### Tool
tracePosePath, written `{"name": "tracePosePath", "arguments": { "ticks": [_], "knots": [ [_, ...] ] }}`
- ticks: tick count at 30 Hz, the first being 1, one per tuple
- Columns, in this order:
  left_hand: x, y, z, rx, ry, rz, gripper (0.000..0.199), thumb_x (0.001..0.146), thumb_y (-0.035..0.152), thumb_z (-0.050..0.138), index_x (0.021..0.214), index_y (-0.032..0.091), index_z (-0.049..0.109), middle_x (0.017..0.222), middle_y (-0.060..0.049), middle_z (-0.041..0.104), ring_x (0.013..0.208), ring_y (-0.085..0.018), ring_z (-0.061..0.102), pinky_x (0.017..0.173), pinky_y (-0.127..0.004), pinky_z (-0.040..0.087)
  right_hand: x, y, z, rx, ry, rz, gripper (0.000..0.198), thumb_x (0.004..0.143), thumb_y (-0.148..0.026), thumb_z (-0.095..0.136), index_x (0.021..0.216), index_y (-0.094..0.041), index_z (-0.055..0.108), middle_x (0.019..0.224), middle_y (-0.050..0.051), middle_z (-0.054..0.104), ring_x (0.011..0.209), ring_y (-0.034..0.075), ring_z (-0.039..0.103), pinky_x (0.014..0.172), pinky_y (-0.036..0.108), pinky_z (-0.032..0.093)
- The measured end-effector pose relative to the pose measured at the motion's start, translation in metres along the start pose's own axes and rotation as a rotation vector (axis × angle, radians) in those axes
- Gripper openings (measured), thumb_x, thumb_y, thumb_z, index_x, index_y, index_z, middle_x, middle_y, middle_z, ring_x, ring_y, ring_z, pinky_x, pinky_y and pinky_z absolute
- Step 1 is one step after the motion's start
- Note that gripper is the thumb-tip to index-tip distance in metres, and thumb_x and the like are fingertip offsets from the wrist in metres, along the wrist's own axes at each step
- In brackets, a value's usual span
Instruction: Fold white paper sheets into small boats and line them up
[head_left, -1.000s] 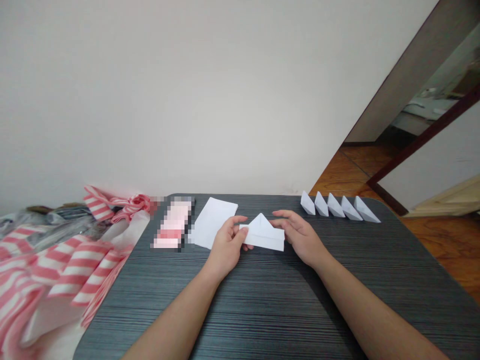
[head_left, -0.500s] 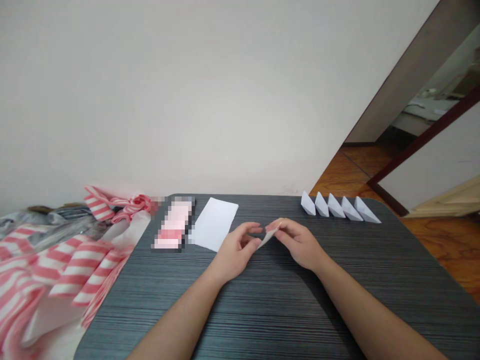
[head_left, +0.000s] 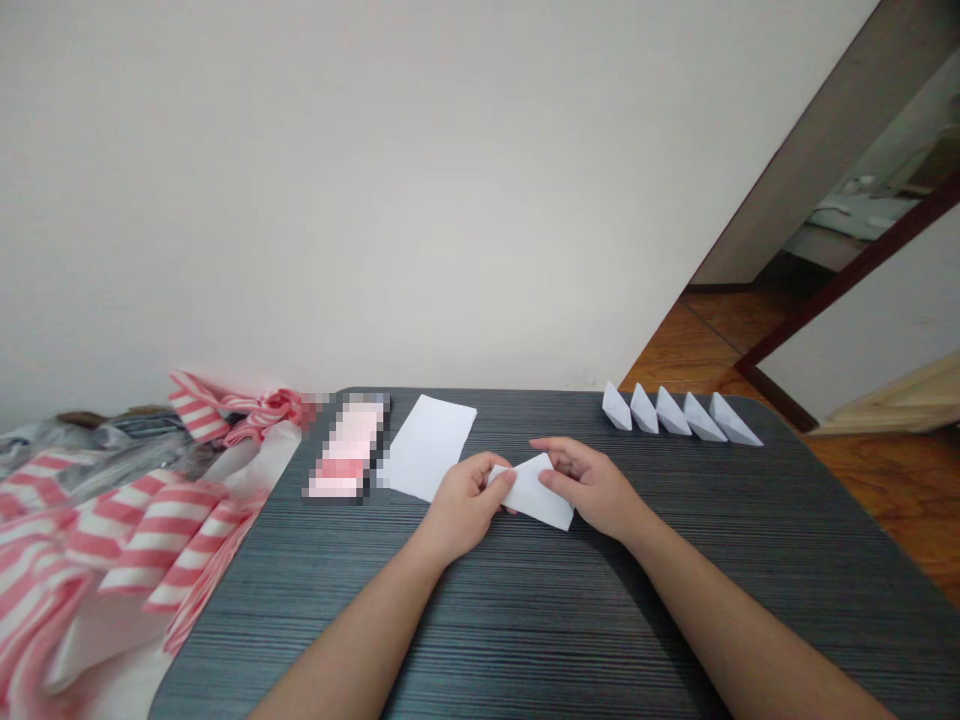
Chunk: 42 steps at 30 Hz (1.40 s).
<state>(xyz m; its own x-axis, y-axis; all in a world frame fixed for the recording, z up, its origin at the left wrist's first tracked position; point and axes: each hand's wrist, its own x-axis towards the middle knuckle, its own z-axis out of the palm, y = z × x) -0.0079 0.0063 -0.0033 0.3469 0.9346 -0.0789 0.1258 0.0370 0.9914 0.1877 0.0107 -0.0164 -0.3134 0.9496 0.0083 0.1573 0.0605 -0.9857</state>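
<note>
A small folded piece of white paper (head_left: pixel 536 492) is held between my two hands, above the middle of the dark table. My left hand (head_left: pixel 466 505) pinches its left end between thumb and fingers. On the other side, my right hand (head_left: pixel 596 487) grips the upper right part, thumb on the near face and index finger stretched out past the top edge. The broad face of the paper is turned toward me, and its lower right corner points down. Parts of the fingers behind the paper are hidden.
White paper sheets (head_left: pixel 429 445) lie left of my hands, beside a blurred-out pink object (head_left: pixel 349 445). Several folded paper boats (head_left: pixel 660 412) stand in a row at the back right of the dark table (head_left: pixel 480 640). Striped red-and-white cloth (head_left: pixel 150 530) is heaped at the left.
The folded paper has turned from nearly edge-on to showing its broad face. My right hand has shifted its grip on it, with the index finger now extended.
</note>
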Motion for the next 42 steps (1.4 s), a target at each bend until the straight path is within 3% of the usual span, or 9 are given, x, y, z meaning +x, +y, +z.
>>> {"name": "tracePosePath", "arguments": {
  "ticks": [7, 26, 32, 42],
  "knots": [
    [0.004, -0.004, 0.0, -0.127, 0.062, -0.033, 0.022, 0.081, 0.037, 0.053, 0.086, 0.015, 0.053, 0.058, -0.001, 0.063, 0.052, -0.013, 0.057, 0.05, -0.021, 0.041, 0.0, 0.004, -0.001, -0.114, 0.02, 0.06, 0.03, 0.083, -0.039, 0.053, 0.105, -0.02, 0.057, 0.066, 0.0, 0.059, 0.046, 0.011, 0.048, 0.038, 0.021, 0.036],
    [0.002, -0.001, -0.003, 0.005, -0.01, -0.059, 0.024, 0.083, 0.038, 0.05, 0.084, 0.015, 0.058, 0.061, -0.002, 0.063, 0.056, -0.014, 0.057, 0.054, -0.023, 0.042, -0.001, -0.003, -0.003, -0.211, 0.007, 0.002, 0.024, 0.086, -0.033, 0.051, 0.103, -0.02, 0.062, 0.069, 0.001, 0.06, 0.053, 0.012, 0.05, 0.046, 0.022, 0.037],
    [0.001, 0.006, -0.005, 0.182, 0.009, -0.01, 0.029, 0.08, 0.041, 0.054, 0.08, 0.014, 0.064, 0.07, -0.002, 0.062, 0.062, -0.013, 0.054, 0.054, -0.021, 0.039, -0.001, -0.006, -0.001, -0.203, -0.048, -0.034, 0.021, 0.085, -0.028, 0.053, 0.101, -0.018, 0.063, 0.079, 0.002, 0.064, 0.06, 0.011, 0.052, 0.051, 0.021, 0.038],
    [0.0, 0.006, -0.003, 0.175, 0.014, -0.008, 0.029, 0.08, 0.039, 0.054, 0.08, 0.013, 0.067, 0.072, -0.003, 0.064, 0.063, -0.014, 0.054, 0.055, -0.022, 0.039, -0.002, -0.009, -0.001, -0.279, -0.051, -0.07, 0.02, 0.084, -0.027, 0.054, 0.1, -0.018, 0.063, 0.069, 0.0, 0.058, 0.056, 0.01, 0.049, 0.05, 0.02, 0.035]
  ]
}}
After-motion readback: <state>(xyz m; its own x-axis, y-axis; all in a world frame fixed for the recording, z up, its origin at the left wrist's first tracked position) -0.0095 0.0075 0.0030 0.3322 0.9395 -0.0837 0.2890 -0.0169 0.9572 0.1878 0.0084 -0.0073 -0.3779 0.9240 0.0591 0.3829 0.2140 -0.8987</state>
